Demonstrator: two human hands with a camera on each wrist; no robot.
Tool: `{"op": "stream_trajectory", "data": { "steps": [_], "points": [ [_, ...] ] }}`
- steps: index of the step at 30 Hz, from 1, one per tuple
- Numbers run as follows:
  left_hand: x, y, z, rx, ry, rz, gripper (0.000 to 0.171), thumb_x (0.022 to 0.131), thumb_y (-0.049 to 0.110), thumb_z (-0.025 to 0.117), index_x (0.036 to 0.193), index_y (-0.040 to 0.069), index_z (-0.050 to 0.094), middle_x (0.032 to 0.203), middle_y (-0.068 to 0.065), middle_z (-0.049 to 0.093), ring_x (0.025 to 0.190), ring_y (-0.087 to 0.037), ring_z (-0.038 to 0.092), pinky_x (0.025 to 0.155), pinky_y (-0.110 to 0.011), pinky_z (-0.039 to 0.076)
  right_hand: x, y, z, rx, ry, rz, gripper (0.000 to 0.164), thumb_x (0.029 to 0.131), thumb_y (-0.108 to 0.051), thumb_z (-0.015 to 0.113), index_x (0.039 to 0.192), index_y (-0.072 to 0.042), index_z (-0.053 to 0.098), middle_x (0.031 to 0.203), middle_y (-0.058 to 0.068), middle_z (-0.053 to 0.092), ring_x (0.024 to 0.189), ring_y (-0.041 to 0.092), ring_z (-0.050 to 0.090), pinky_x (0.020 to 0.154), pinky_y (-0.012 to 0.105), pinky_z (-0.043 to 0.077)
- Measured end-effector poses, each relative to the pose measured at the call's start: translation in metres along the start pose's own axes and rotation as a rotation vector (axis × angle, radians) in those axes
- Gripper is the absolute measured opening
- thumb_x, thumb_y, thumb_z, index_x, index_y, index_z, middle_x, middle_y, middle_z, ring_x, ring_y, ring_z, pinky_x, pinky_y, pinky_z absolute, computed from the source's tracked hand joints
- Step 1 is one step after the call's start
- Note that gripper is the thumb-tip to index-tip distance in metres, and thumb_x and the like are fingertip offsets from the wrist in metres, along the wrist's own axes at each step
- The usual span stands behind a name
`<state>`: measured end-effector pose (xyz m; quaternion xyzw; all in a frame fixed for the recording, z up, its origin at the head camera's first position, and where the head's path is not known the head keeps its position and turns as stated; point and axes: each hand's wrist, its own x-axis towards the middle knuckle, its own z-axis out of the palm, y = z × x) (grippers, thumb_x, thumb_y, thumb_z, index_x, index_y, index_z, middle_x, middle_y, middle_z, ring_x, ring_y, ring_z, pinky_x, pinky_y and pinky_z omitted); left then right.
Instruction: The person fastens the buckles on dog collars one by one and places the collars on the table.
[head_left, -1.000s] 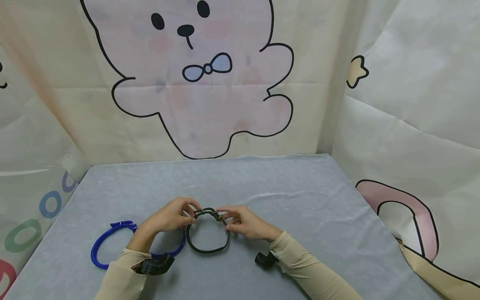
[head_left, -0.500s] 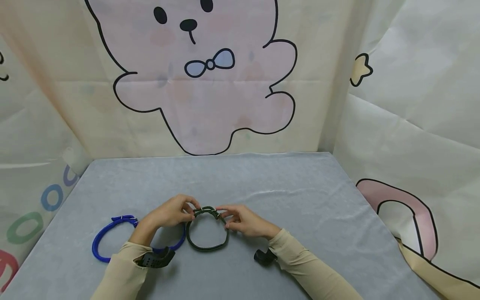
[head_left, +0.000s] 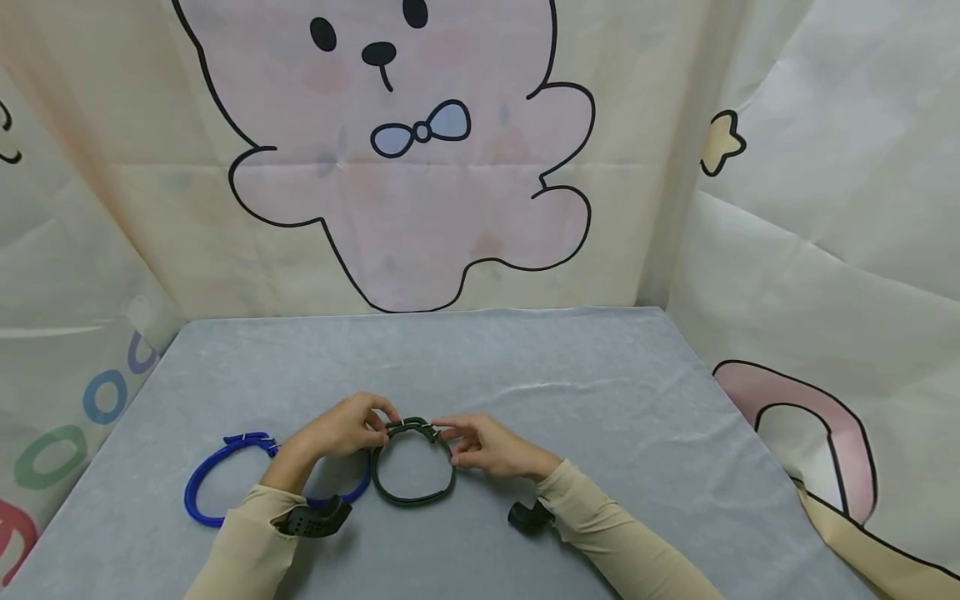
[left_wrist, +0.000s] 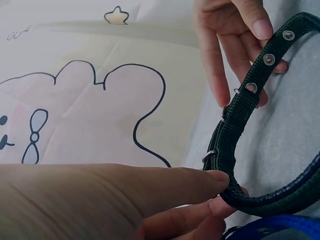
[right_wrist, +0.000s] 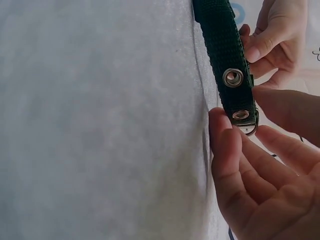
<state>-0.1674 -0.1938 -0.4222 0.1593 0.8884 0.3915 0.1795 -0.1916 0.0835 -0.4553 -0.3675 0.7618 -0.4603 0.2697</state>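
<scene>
A dark green webbing collar (head_left: pixel 411 502), buckled into a ring, stands on its edge on the table. My left hand (head_left: pixel 348 427) pinches its far left part between thumb and fingers. On the other side, my right hand (head_left: pixel 487 446) holds the strap beside the buckle area. In the left wrist view, metal eyelets (left_wrist: pixel 269 59) line the strap, and a metal ring (left_wrist: pixel 209 156) sits near my left thumb. The right wrist view shows the fingertips (right_wrist: pixel 220 120) of my right hand at the strap by an eyelet and a metal ring.
A blue collar (head_left: pixel 201 479), also closed into a loop, lies at the left, partly hidden under my left forearm. A grey cloth (head_left: pixel 600 400) covers the table. Printed fabric walls (head_left: pixel 285 267) enclose its back and sides.
Both hands keep their hold on the green collar and barely move. The view has shifted slightly.
</scene>
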Motion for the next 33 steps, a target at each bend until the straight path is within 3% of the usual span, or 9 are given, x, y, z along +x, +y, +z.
{"op": "stream_trajectory", "data": {
  "steps": [6,11,13,18,22,27,33],
  "points": [
    [0.001,-0.001,0.002,0.013,0.012,-0.022,0.022,0.091,-0.002,0.069,0.113,0.0,0.068,0.093,-0.012,0.075,0.086,-0.018,0.07,0.072,-0.034,0.056,-0.001,0.0,0.0,-0.011,-0.001,-0.013,0.056,0.098,0.0,0.063,0.15,0.001,0.045,0.143,0.029,0.056,0.118,0.035,0.065,0.092,0.023,0.053],
    [0.002,-0.001,0.005,0.045,0.03,-0.067,0.021,0.09,0.0,0.071,0.111,0.003,0.068,0.092,-0.009,0.075,0.087,-0.018,0.07,0.074,-0.035,0.056,-0.001,0.002,0.001,-0.002,0.012,0.007,0.048,0.104,-0.014,0.056,0.15,0.001,0.046,0.145,0.026,0.055,0.136,0.038,0.054,0.106,0.037,0.049],
    [0.003,-0.001,0.006,0.064,0.039,-0.081,0.021,0.09,0.002,0.072,0.11,0.004,0.069,0.092,-0.01,0.076,0.087,-0.019,0.07,0.075,-0.037,0.056,-0.001,0.002,0.001,0.011,0.017,0.018,0.047,0.105,-0.016,0.054,0.149,0.0,0.047,0.145,0.026,0.055,0.136,0.038,0.054,0.107,0.041,0.049],
    [0.003,0.0,0.006,0.106,0.064,-0.114,0.018,0.091,0.013,0.075,0.107,0.008,0.07,0.094,-0.009,0.076,0.084,-0.018,0.07,0.074,-0.038,0.055,0.0,0.003,-0.001,0.011,0.019,0.024,0.046,0.105,-0.017,0.055,0.148,0.0,0.049,0.141,0.023,0.06,0.127,0.033,0.061,0.095,0.03,0.054],
    [0.003,0.001,0.006,0.124,0.08,-0.112,0.017,0.096,0.023,0.07,0.106,0.009,0.072,0.089,-0.006,0.075,0.078,-0.014,0.067,0.069,-0.034,0.053,0.0,0.004,-0.004,-0.007,0.044,0.019,0.045,0.105,-0.016,0.054,0.147,-0.001,0.049,0.135,0.021,0.064,0.115,0.027,0.065,0.082,0.024,0.053],
    [0.003,0.002,0.007,0.118,0.122,-0.126,0.022,0.1,0.026,0.063,0.11,0.008,0.071,0.086,-0.003,0.075,0.075,-0.014,0.068,0.066,-0.033,0.051,-0.001,0.001,-0.009,-0.006,0.094,0.019,0.043,0.105,-0.015,0.053,0.146,-0.002,0.05,0.134,0.021,0.064,0.117,0.033,0.064,0.084,0.024,0.053],
    [0.001,0.004,0.005,0.135,0.192,-0.135,0.028,0.102,0.03,0.06,0.12,0.011,0.069,0.099,-0.007,0.074,0.079,-0.016,0.067,0.069,-0.038,0.053,-0.003,0.0,-0.015,-0.016,0.143,0.007,0.042,0.105,-0.013,0.054,0.145,0.0,0.051,0.133,0.024,0.064,0.121,0.037,0.063,0.086,0.024,0.053]
  ]
}}
